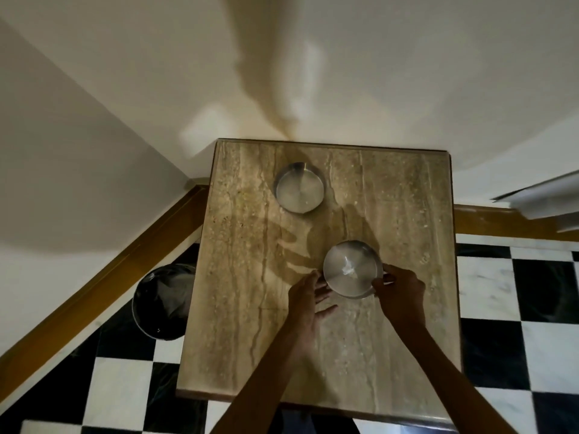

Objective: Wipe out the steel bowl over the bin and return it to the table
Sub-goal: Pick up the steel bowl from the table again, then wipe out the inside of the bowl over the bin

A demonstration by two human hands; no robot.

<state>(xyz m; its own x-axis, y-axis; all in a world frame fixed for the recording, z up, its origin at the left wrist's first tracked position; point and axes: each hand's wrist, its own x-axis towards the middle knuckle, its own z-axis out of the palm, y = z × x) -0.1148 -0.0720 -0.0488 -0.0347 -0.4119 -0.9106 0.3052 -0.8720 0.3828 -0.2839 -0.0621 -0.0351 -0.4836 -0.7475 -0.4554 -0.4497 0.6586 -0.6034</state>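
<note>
A round steel bowl [351, 269] sits near the middle right of the stone-topped table [244, 308], with a small white scrap in its bottom. My right hand [401, 292] grips the bowl's right rim with thumb and fingers. At the bowl's left rim is my left hand [308, 297], fingers spread, fingertips touching or almost touching the rim. A black bin [163, 303] with a dark liner stands on the floor at the table's left edge, partly hidden under the tabletop.
A second steel bowl [299, 188] rests farther back on the table, apart from the first. Cream walls meet in a corner behind the table, with a wooden skirting board [103, 277]. The floor is black and white checkered tile [517, 308].
</note>
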